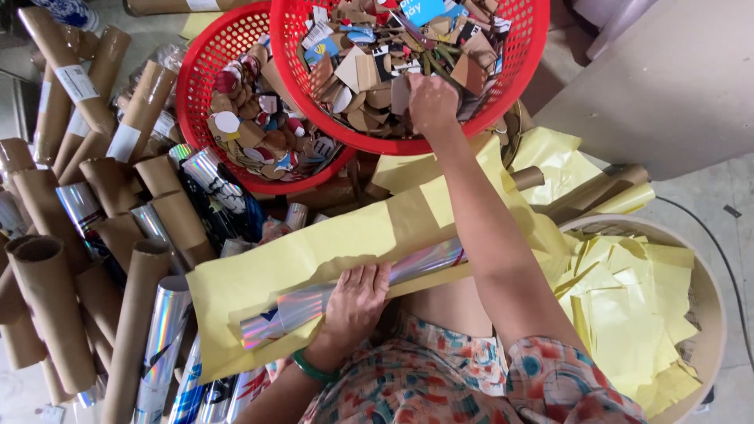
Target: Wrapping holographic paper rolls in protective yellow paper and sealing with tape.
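My left hand point(355, 302) presses down on a shiny holographic foil roll point(424, 261) that lies across a long yellow paper sheet point(314, 251) on my lap. My right hand point(431, 100) reaches far forward into the nearer red plastic basket point(518, 59), fingers closed among small cardboard cutouts and printed paper pieces point(369, 74). Whether it grips a piece is hidden. A second red basket point(196, 86) behind and to the left holds similar round cutouts.
Several brown cardboard tubes point(47, 306) and foil-wrapped rolls point(161, 338) are piled at the left. A round tub point(711, 314) at the right is filled with yellow paper scraps. More yellow sheets point(558, 161) lie beyond it, under a grey board point(667, 86).
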